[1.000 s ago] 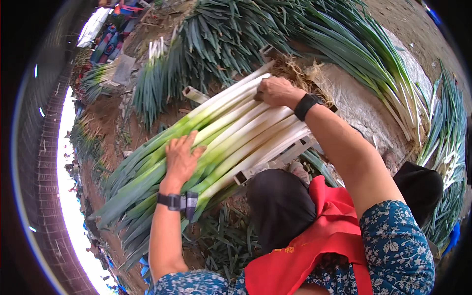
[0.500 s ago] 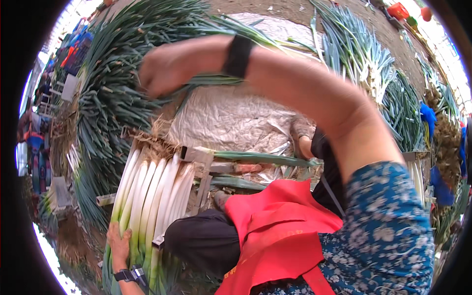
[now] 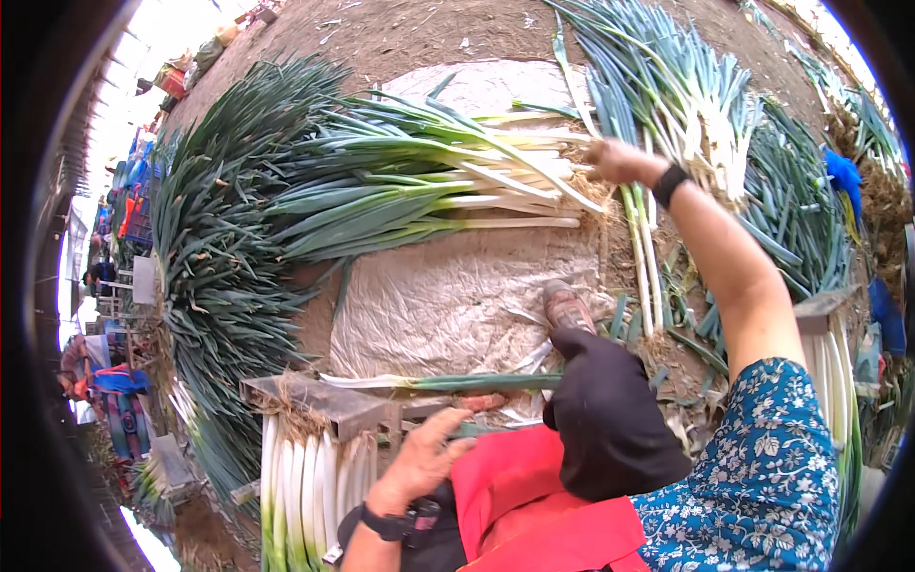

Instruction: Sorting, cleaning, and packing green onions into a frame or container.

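Leeks (image 3: 496, 181) lie in a loose pile on a pale sheet, white root ends to the right and green leaves to the left. My right hand (image 3: 624, 162) is at their root ends, its fingers bent downward; the fingertips blend with the roots, so its grip is unclear. My left hand (image 3: 419, 462) hovers beside the rack and my lap, fingers apart and holding nothing. A row of leeks (image 3: 303, 486) hangs root-end up in the metal rack (image 3: 329, 396) at the lower left. A single leek (image 3: 477, 381) lies crosswise behind the rack.
A big heap of green leek tops (image 3: 229, 210) stands at the left. More leeks (image 3: 701, 114) are bundled at the far right, near a blue cloth (image 3: 843, 176). My shoe (image 3: 569, 305) rests on the pale sheet (image 3: 419, 296). Another rack (image 3: 820, 310) holds leeks at the right edge.
My right hand has swung from the far left to the pile's root ends at the right. My left hand has let go of the racked leeks and risen to the right. The view has shifted.
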`<control>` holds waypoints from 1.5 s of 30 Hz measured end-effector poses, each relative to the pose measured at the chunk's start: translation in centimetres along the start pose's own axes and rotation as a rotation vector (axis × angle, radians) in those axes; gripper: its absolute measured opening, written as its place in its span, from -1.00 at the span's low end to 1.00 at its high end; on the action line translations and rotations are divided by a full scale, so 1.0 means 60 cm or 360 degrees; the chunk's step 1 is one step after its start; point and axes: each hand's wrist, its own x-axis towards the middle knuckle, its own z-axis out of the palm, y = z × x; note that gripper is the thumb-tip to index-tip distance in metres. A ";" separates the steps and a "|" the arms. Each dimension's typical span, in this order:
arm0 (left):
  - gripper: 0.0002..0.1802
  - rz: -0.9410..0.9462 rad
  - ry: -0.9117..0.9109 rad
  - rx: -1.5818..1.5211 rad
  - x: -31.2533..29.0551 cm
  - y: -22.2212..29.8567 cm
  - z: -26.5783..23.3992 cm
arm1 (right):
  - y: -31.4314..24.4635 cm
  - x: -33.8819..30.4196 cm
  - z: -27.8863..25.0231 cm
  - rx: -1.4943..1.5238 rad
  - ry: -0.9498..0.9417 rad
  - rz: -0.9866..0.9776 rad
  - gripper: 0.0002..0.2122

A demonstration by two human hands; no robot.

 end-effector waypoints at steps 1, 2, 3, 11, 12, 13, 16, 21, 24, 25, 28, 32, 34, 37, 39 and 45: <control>-0.49 -0.0004 -0.0053 0.0005 0.022 -0.001 0.013 | 0.098 0.021 0.074 -0.0102 0.0312 -0.0189 -0.49; -0.49 -0.0098 -0.0062 -0.0021 0.026 -0.016 0.023 | 0.069 0.022 0.113 0.0011 0.0401 -0.0216 -0.54; -0.48 -0.0164 -0.0082 -0.0005 0.030 -0.033 0.030 | 0.038 0.013 0.145 0.0118 0.0495 -0.0242 -0.59; -0.48 -0.0581 -0.0067 -0.0092 0.107 -0.075 0.047 | 0.065 0.092 0.283 0.0521 0.0388 0.0289 -0.61; -0.48 -0.0591 -0.0083 -0.0108 0.117 -0.079 0.049 | 0.065 0.107 0.283 0.0535 0.0333 0.0257 -0.64; -0.49 -0.0605 -0.0086 -0.0133 0.126 -0.083 0.052 | 0.045 0.126 0.265 0.0494 0.0211 0.0221 -0.65; -0.51 -0.0589 -0.0063 -0.0107 0.150 -0.098 0.063 | -0.021 0.179 0.193 0.0284 -0.0232 0.0128 -0.66; -0.48 -0.0654 -0.0037 -0.0271 0.183 -0.086 0.064 | -0.079 0.231 0.185 -0.0071 -0.0017 -0.0024 -0.41; -0.52 -0.0529 0.0015 -0.0175 0.186 -0.089 0.074 | -0.066 0.245 0.218 0.0034 0.0217 0.0010 -0.37; -0.50 -0.0517 -0.0006 -0.0160 0.190 -0.085 0.077 | -0.046 0.263 0.237 0.0049 0.0221 0.0025 -0.42; -0.50 -0.0469 -0.0026 -0.0226 0.197 -0.080 0.086 | -0.011 0.277 0.258 0.0134 0.0245 -0.0041 -0.63; -0.52 -0.0419 0.0091 -0.0286 0.191 -0.086 0.091 | -0.069 0.187 0.242 0.0938 -0.0183 -0.0179 -0.57; -0.56 -0.0430 0.0113 -0.0374 0.183 -0.085 0.095 | -0.086 0.125 0.237 0.0923 -0.0445 0.0124 -0.53; -0.53 -0.0478 0.0051 -0.0634 0.181 -0.056 0.073 | -0.112 0.032 0.194 0.1248 -0.0555 -0.0220 -0.54; -0.51 -0.0431 0.0096 -0.0874 0.180 -0.037 0.068 | -0.161 -0.043 0.092 0.1666 -0.0827 0.0109 -0.57; -0.29 0.0217 0.0102 -0.2104 0.195 0.071 0.073 | -0.176 -0.261 -0.036 0.0914 -0.0342 -0.1249 -0.60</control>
